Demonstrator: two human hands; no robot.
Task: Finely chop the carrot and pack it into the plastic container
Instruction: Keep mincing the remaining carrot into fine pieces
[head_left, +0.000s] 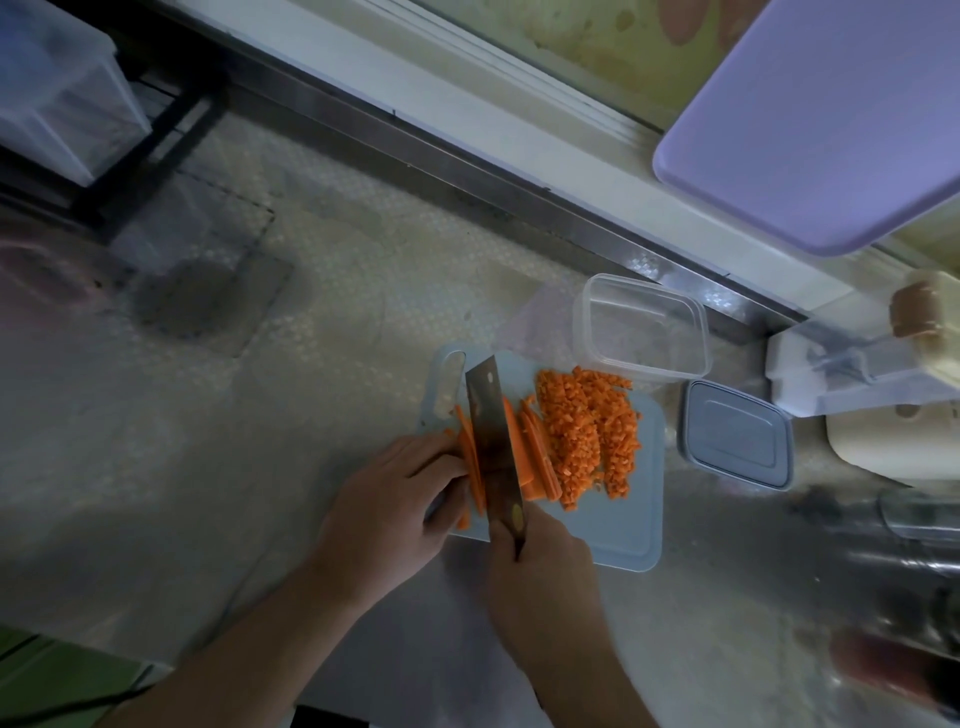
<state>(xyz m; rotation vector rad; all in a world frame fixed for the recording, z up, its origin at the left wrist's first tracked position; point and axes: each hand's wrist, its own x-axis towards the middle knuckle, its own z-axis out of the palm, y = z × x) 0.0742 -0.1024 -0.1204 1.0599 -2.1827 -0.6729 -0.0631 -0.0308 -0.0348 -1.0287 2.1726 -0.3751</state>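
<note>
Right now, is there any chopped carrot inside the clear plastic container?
No, the plastic container is empty; the chopped carrot lies on the cutting board.

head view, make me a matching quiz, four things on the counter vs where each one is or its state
Things:
1. knife
2. container
3. lid
4. diced carrot

States:
A. piled on the board's right side
B. empty, open, behind the board
C. held in the right hand, blade across the carrot strips
D. flat on the counter, right of the board

Pairs: 1-C, 2-B, 3-D, 4-A
</note>
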